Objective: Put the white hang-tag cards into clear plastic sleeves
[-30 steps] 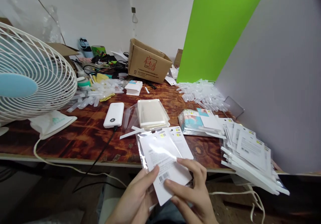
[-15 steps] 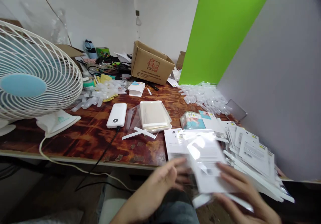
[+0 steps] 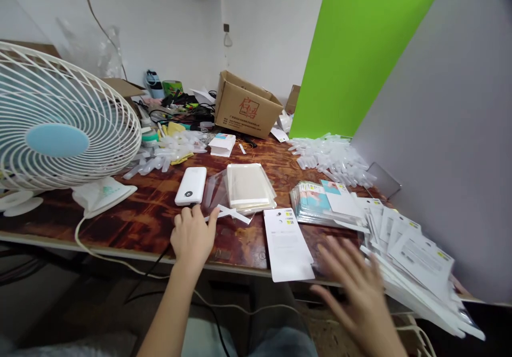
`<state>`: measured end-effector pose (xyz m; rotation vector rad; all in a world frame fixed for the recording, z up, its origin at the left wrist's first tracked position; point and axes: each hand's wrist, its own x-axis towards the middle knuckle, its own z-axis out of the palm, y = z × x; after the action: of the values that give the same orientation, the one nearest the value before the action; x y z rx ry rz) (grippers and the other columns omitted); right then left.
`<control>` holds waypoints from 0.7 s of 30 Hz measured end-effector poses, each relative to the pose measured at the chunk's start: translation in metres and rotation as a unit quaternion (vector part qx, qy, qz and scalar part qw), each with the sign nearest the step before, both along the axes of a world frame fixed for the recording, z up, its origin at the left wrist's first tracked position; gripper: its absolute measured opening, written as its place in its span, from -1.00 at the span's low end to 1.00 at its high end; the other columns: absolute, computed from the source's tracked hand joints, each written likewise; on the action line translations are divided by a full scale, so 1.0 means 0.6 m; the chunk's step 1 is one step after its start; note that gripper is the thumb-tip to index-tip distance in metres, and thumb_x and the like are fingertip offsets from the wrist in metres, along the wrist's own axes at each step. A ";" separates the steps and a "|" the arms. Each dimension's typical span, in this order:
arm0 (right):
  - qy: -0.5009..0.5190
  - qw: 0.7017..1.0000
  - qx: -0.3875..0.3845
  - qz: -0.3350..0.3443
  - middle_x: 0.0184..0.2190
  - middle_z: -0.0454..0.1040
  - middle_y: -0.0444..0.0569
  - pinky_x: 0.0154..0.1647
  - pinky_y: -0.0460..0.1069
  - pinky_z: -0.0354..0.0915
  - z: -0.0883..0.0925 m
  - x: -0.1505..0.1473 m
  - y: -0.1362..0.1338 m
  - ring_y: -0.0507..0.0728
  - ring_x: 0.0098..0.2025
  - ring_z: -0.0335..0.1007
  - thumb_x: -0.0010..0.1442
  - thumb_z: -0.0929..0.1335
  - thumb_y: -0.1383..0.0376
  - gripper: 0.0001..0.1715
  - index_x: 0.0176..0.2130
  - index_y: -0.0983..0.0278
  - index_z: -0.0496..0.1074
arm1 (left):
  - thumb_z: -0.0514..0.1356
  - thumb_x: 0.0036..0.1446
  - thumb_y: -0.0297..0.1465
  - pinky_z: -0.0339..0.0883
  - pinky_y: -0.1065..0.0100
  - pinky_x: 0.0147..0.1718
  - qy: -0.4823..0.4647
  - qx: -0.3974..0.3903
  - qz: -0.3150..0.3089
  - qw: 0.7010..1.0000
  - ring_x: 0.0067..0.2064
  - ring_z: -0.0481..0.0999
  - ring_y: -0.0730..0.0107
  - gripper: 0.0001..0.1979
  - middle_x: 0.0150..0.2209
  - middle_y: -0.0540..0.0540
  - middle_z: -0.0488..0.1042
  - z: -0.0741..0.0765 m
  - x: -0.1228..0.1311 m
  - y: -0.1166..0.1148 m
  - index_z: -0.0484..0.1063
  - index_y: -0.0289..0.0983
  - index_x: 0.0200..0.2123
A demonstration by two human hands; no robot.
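My left hand (image 3: pixel 193 237) is over the table's front edge, just below the white power bank (image 3: pixel 191 186) and beside white adhesive strips (image 3: pixel 228 213); its fingers are apart and nothing shows in them. Blurred by motion, my right hand (image 3: pixel 352 277) has its fingers spread and holds nothing. Between the hands, white printed cards (image 3: pixel 288 247) lie at the front edge. A stack of clear sleeves (image 3: pixel 248 186) sits behind the strips. Packed cards with blue pictures (image 3: pixel 314 199) are stacked behind my right hand.
A fan (image 3: pixel 60 127) stands at the left. Farther back are a cardboard box (image 3: pixel 247 106) and a pile of translucent plastic pieces (image 3: pixel 334 157). Loose white cards (image 3: pixel 422 255) spread at the right, beside a grey partition (image 3: pixel 448 133). A cable runs over the front edge.
My left hand has moved left toward the power bank. My right hand has let go of the clear-wrapped card, which is no longer between the hands. The view has shifted slightly.
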<state>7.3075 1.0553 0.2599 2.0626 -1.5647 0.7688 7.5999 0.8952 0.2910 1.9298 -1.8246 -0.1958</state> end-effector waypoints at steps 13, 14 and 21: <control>-0.052 0.989 -0.107 0.085 -0.08 0.54 0.08 0.26 0.15 0.09 -0.039 0.090 -0.040 0.12 0.09 0.39 0.26 0.19 0.53 -0.64 -0.04 0.37 0.44 | 0.08 0.23 -0.45 0.31 0.17 -0.24 -0.011 -0.303 -0.103 0.947 -0.29 0.59 0.08 -0.76 -0.28 -0.27 0.64 -0.066 0.033 -0.008 0.51 -0.35 -0.13; -0.050 0.988 -0.114 0.091 -0.10 0.55 0.07 0.24 0.12 0.12 -0.036 0.092 -0.042 0.11 0.06 0.41 0.25 0.21 0.53 -0.67 -0.06 0.37 0.45 | 0.10 0.22 -0.46 0.32 0.17 -0.26 -0.007 -0.333 -0.086 0.939 -0.30 0.59 0.08 -0.78 -0.30 -0.28 0.63 -0.062 0.030 -0.007 0.52 -0.36 -0.16; -0.074 0.991 -0.079 0.077 0.00 0.48 0.05 0.15 0.21 0.18 -0.035 0.090 -0.034 0.22 0.09 0.37 0.22 0.27 0.49 -0.68 -0.08 0.28 0.49 | 0.22 0.08 -0.61 0.38 0.19 -0.13 0.070 -0.480 -0.144 0.862 -0.15 0.54 0.21 -0.72 -0.20 -0.23 0.59 -0.030 -0.026 0.024 0.48 -0.26 -0.13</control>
<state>7.3616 1.0352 0.2388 2.0675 -1.3808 1.0881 7.5845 0.9096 0.2728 0.9185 -1.6206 0.4095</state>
